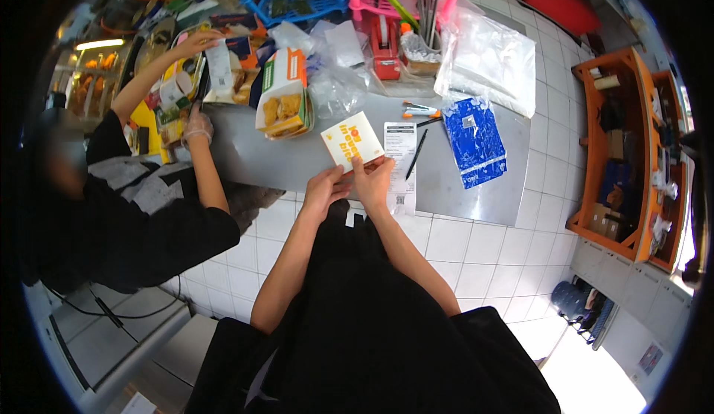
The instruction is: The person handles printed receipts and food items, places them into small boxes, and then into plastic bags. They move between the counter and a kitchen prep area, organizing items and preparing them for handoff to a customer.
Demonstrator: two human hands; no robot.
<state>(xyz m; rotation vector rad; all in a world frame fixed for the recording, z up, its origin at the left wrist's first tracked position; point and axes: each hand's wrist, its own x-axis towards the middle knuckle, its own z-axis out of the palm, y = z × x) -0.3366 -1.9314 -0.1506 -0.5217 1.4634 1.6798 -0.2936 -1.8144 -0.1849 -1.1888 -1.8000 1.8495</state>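
A small white paper carton [351, 143] with yellow and orange lettering is held over the near edge of the metal table. My right hand [372, 181] pinches its lower edge, thumb on the printed face. My left hand [326, 192] grips the carton's lower left corner; some of its fingers are hidden beneath. Beside the right hand, a long printed receipt [400, 163] lies over the table edge, with a black pen [417, 151] along it. Farther left stands an opened white, green and orange box [284, 96] with golden fried pieces in it.
At my left a co-worker's gloved hand [198, 128] and bare hand [198, 42] handle packed food and a paper slip [219, 70]. A blue plastic packet [476, 143], clear bags [494, 61] and a red tape dispenser [384, 48] lie on the metal table [454, 200]. Orange shelves [611, 154] stand right.
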